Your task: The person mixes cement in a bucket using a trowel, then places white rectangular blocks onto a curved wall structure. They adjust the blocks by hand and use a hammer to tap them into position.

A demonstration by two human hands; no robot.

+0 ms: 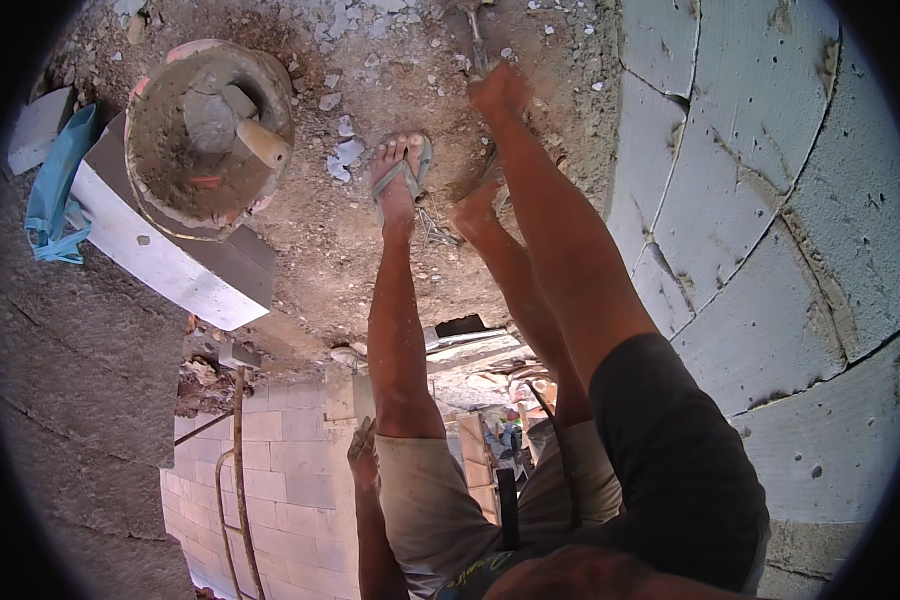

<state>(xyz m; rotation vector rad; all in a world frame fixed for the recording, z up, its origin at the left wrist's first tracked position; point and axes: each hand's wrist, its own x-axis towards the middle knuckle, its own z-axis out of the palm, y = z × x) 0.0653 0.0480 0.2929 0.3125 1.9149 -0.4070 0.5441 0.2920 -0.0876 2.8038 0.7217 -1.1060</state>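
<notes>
Gripping hand tool (478,48), top centre, right hand (500,93) closing around it. Hanging left hand (363,458), lower centre, hold unclear. Displaying block wall (720,200), right, seemingly part-finished; containing unused mortar (175,182), bucket (281,100), upper left; remaining work unclear.

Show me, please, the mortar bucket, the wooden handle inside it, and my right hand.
Mortar bucket (152,150): head view, left inner wall.
Wooden handle (262,143): head view, middle of its side.
Right hand (500,92): head view, back of the hand.

Dirt floor (320,250), pale grey block wall (745,110)
</notes>
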